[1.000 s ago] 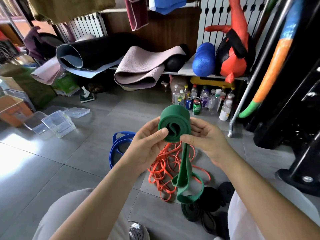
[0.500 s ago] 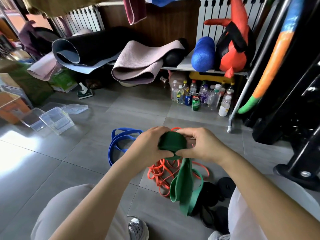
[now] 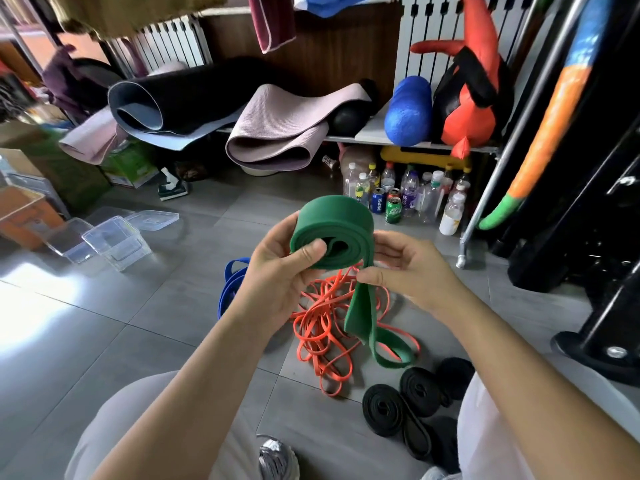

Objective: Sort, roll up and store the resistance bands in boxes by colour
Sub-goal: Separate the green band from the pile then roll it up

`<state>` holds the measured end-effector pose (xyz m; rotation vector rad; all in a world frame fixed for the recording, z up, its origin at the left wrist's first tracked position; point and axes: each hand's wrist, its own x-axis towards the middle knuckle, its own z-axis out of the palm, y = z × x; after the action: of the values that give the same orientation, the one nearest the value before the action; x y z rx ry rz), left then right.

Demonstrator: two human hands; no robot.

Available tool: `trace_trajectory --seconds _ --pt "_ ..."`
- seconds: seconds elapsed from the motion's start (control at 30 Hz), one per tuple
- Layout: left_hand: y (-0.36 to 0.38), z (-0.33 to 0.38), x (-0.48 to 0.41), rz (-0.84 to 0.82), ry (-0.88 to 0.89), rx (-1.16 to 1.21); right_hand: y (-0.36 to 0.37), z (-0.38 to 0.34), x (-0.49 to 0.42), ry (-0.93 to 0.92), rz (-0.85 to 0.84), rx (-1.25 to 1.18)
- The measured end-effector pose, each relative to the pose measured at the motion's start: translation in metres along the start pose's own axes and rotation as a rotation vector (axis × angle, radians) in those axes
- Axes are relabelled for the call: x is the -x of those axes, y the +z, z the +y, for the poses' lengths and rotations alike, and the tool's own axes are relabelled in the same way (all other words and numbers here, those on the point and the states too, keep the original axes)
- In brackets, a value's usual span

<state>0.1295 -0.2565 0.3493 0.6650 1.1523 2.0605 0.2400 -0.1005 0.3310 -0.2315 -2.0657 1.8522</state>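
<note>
Our left hand [image 3: 277,275] grips the rolled part of the green band [image 3: 334,220] in front of us, so it cannot spring open. Our right hand [image 3: 412,268] pinches the hanging tail to feed it in tight.

A wide green band [image 3: 332,216], mostly wound into a loose coil, is held between left hand [image 3: 277,271] and right hand [image 3: 408,268], its tail hanging below the right thumb. Tangled thin orange bands [image 3: 322,327] lie beneath both hands, a blue band [image 3: 230,285] beside the left wrist, black rolled bands [image 3: 384,408] under the right forearm, clear boxes [image 3: 117,237] well left
</note>
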Motion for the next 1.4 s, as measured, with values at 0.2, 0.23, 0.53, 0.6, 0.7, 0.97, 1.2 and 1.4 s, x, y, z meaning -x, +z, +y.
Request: trace_trajectory --seconds 0.2,0.23,0.53,0.6,0.7,0.97,1.2,1.4 --pt "0.010 -0.023 -0.001 0.058 -0.143 0.215 0.006 0.004 0.000 -0.077 0.072 -0.107" --pt "0.010 -0.024 -0.001 0.069 -0.159 0.204 0.005 0.004 0.000 -0.081 0.083 -0.092" --pt "-0.004 -0.001 -0.007 -0.133 0.103 -1.393 -0.013 0.003 0.004 0.019 -0.038 0.306" --pt "0.000 -0.002 -0.004 -0.198 0.031 -1.488 -0.010 0.005 0.006 0.033 -0.095 0.350" --pt "-0.001 -0.003 -0.006 -0.208 -0.039 -1.515 -0.009 0.007 0.005 0.052 -0.135 0.352" --pt "-0.005 0.006 -0.008 -0.001 -0.014 -0.899 -0.020 -0.003 0.003 0.094 -0.087 0.331" --pt "0.007 0.001 -0.009 0.036 -0.018 -0.233 -0.022 -0.009 -0.002 -0.013 -0.006 0.032" --pt "0.008 -0.012 -0.014 -0.031 -0.097 -0.065 -0.023 -0.006 0.000 -0.056 0.073 -0.090"
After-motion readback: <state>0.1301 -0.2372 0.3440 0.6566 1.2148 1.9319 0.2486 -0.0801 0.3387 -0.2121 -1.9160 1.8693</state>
